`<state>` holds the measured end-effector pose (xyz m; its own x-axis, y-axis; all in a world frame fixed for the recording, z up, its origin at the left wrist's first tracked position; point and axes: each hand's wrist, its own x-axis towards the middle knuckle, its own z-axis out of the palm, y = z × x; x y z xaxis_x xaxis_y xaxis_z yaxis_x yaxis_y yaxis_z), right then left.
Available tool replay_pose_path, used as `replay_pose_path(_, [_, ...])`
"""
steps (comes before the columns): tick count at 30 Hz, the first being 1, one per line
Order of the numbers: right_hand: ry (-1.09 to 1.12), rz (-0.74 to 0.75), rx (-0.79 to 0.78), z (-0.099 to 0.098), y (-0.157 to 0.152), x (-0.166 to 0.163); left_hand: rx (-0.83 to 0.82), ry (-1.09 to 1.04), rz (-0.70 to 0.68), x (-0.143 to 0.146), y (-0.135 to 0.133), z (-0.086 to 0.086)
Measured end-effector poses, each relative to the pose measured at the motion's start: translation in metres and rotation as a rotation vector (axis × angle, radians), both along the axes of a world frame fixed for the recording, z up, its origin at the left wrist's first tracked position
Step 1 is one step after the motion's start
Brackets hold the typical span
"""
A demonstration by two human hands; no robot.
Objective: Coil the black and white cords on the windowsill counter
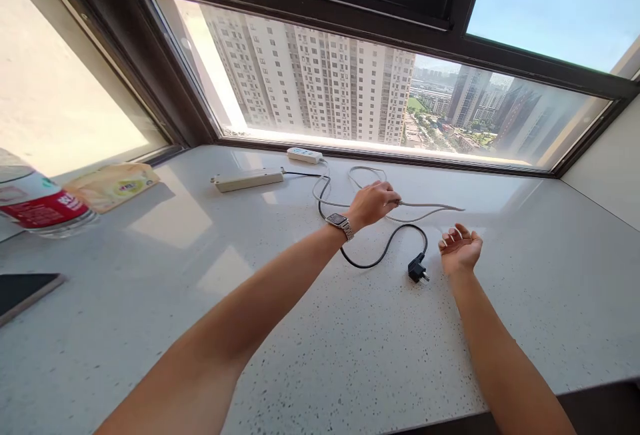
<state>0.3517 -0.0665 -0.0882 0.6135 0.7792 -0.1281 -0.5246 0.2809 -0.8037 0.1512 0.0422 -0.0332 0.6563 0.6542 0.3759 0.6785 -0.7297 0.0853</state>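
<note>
My left hand (371, 204), with a watch (339, 220) on its wrist, is closed around a white cable (431, 206). One stretch of that cable runs out to the right past the fingers and doubles back. Palm up, my right hand (461, 249) is above the counter with loosely curled fingers apart and nothing in them. Left of it lies a black plug (416, 270) on a black cord (364, 266). Farther back, a small white power strip (305, 155) sits by the window. A longer cream power strip (249, 181) lies left of my left hand.
On the left of the speckled white counter (320, 355) stand a large plastic bottle (40, 205) with a red label and a tissue pack (117, 185). A dark flat device (27, 294) lies at the left edge. A dark-framed window (350, 152) borders the back.
</note>
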Motion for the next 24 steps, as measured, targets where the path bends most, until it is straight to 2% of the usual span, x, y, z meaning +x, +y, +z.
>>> replay_pose_path(3, [-0.628,0.063,-0.138,-0.009,-0.003,-0.022,-0.009,0.127,0.172,-0.012,0.015,-0.004])
replay_pose_path(5, [-1.07,0.199,-0.178,-0.014,-0.008,-0.034,-0.036,0.222,0.183,-0.019,0.022,-0.01])
replay_pose_path(7, [-1.351,0.335,-0.226,-0.016,-0.012,-0.044,-0.055,0.284,0.151,-0.026,0.028,-0.017])
replay_pose_path(9, [-1.487,0.437,-0.276,-0.014,-0.015,-0.05,-0.072,0.344,0.127,-0.03,0.034,-0.022])
replay_pose_path(14, [-1.628,0.593,-0.258,-0.005,-0.032,-0.051,-0.123,0.449,0.143,-0.029,0.05,-0.027])
replay_pose_path(18, [-1.599,0.671,-0.176,-0.008,-0.063,-0.027,-0.114,0.491,0.184,-0.03,0.068,-0.019])
replay_pose_path(21, [-1.437,0.532,-0.213,-0.012,-0.087,0.024,-0.063,0.476,0.273,-0.043,0.081,-0.005])
replay_pose_path(23, [-1.303,0.38,-0.371,-0.01,-0.101,0.076,-0.034,0.456,0.36,-0.061,0.088,0.005])
replay_pose_path(24, [-1.228,0.316,-0.498,-0.008,-0.107,0.106,-0.029,0.444,0.411,-0.071,0.09,0.01])
